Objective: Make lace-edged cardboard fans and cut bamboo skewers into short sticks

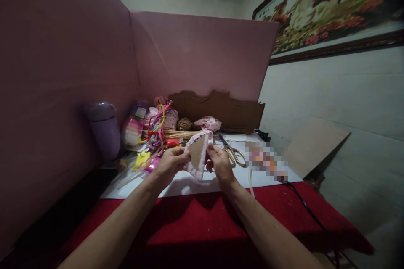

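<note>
Between my two hands is a half-round piece of brown cardboard [197,151], its edges wrapped in pink-and-white cloth. My left hand [172,162] grips its curved left side, with the thumb on the cloth edge. On the straight right edge, my right hand [221,164] pinches the wrapped border. A gathered bunch of spotted pink cloth [210,123] shows at the top of the piece; I cannot tell whether it is joined on. Gold-handled scissors [235,154] lie just beyond my right hand. The piece is held raised above the white sheet.
A white sheet [268,176] covers part of the red tablecloth [195,222]. At left stand a purple tumbler [105,132] and a heap of colourful pipe cleaners [159,122]. A twine ball [184,124] sits behind. A blurred-out object [268,162] with a black cord [303,199] lies right.
</note>
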